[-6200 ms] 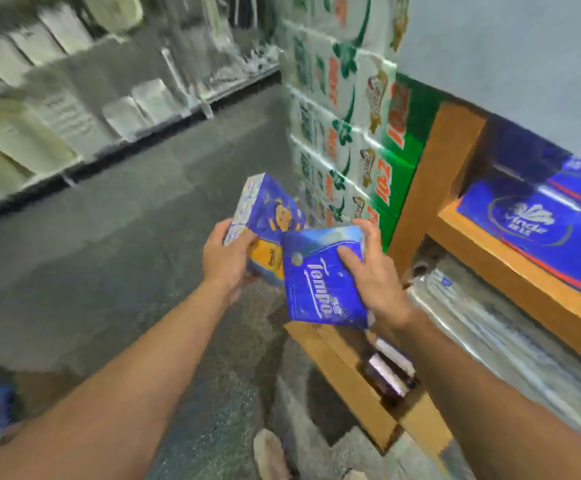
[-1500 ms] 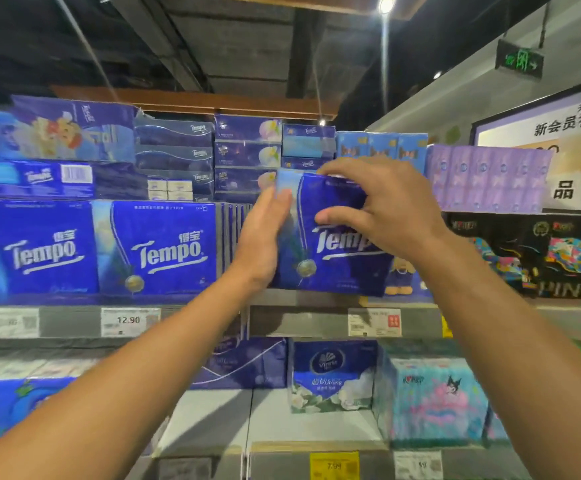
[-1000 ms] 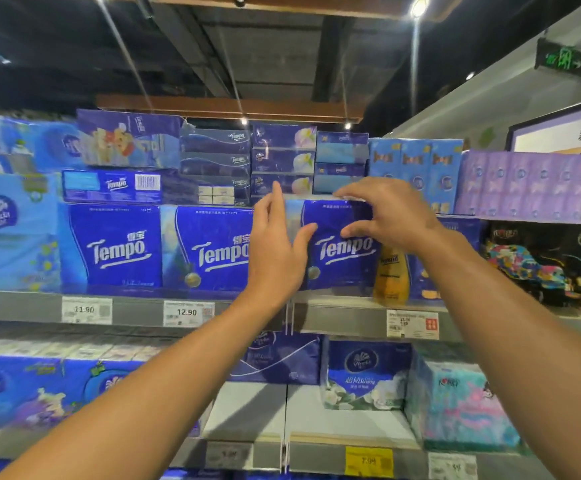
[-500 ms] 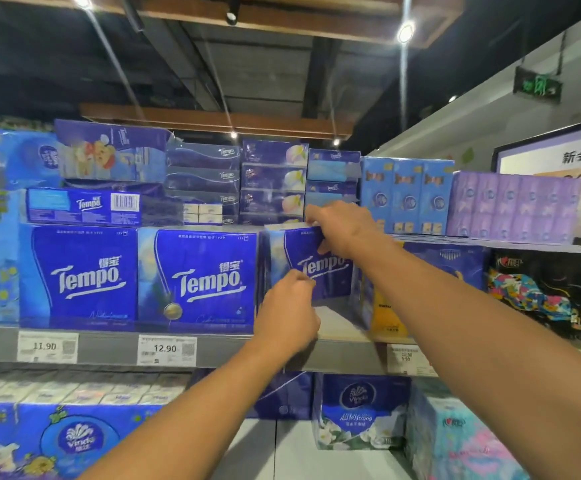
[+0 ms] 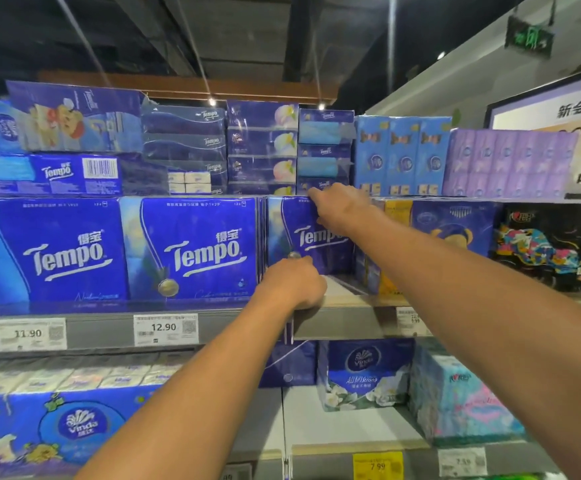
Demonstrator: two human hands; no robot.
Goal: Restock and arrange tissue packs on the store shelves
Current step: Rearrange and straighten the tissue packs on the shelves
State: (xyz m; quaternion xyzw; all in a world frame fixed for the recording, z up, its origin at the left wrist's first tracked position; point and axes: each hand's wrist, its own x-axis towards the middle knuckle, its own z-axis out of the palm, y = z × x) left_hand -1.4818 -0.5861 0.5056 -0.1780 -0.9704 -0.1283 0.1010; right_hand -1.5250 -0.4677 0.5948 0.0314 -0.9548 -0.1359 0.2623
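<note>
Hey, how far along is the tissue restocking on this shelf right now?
Done: two Tempo packs stand at the shelf front above the 12.90 tag. In hand: a third Tempo pack sits further back, right hand at its top edge, left hand at its lower edge. Left: probably drawing it flush with its neighbours; bare shelf shows in front of it.

Grey middle shelf [image 5: 337, 322] with price tags [image 5: 165, 329] on front edge. Directly on it: two large Tempo packs [image 5: 192, 249] side by side, a third Tempo pack [image 5: 302, 233] set further back, then yellow-blue packs [image 5: 396, 244] just beside.
</note>
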